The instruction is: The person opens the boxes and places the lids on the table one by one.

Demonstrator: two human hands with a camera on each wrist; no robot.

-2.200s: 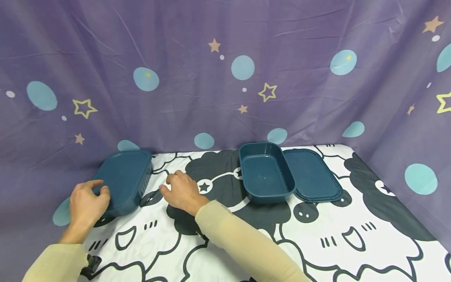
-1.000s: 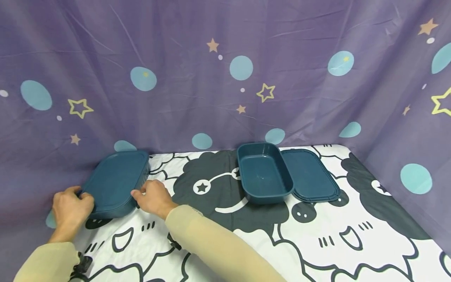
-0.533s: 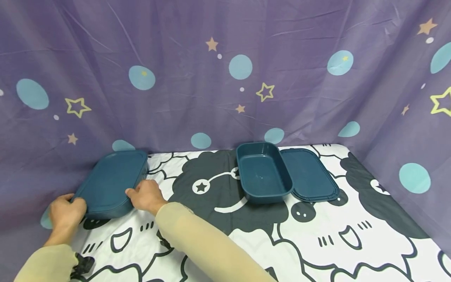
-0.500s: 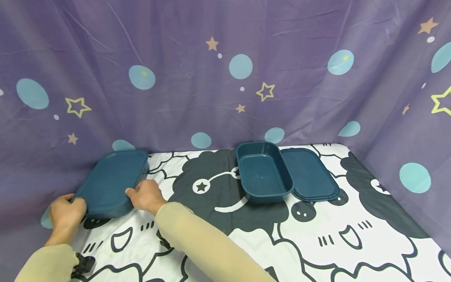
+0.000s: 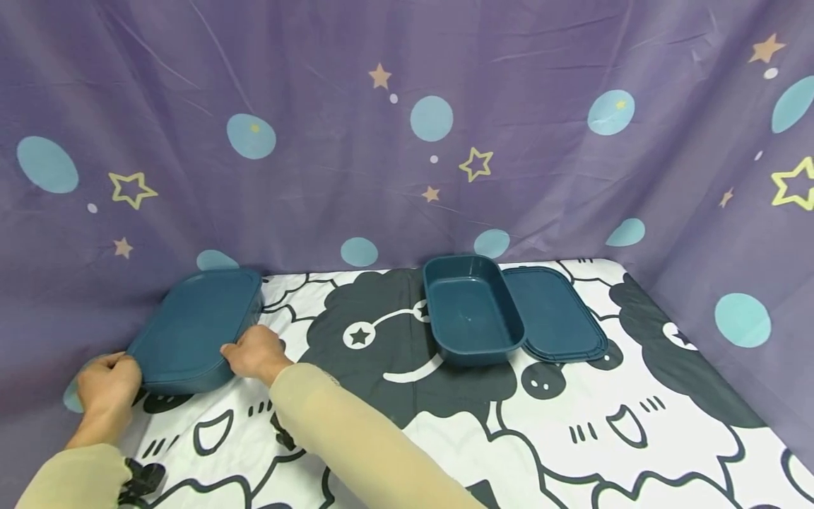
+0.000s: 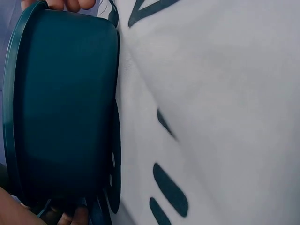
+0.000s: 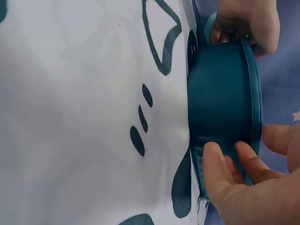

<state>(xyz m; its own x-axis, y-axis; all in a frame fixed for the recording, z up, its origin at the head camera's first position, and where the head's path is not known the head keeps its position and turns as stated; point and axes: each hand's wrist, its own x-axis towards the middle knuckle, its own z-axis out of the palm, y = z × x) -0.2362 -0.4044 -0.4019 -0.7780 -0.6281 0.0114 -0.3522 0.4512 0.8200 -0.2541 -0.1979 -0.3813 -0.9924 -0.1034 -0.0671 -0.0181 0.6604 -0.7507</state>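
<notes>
A dark teal food container with its lid on (image 5: 200, 325) sits at the far left of the cloth. My left hand (image 5: 109, 385) grips its near left edge, the fingers curled against the wall and thumb by the lid's rim. On the right side my right hand (image 5: 254, 353) holds the container, fingertips on the wall and thumb at the lid's edge, as the right wrist view shows on the right hand (image 7: 248, 192). The left wrist view is largely filled by the container's smooth side wall (image 6: 70, 103). Some left fingertips are hidden behind the container.
An uncovered teal container (image 5: 472, 314) of similar shape stands right of centre. Next to it a loose teal lid (image 5: 553, 314) lies flat on the cloth (image 5: 445, 452). A purple curtain (image 5: 318, 177) rises right behind and to the left.
The right hand has come left across the cloth onto the container's right side. The left hand has moved off the lid top to the near left edge. The container has hardly moved.
</notes>
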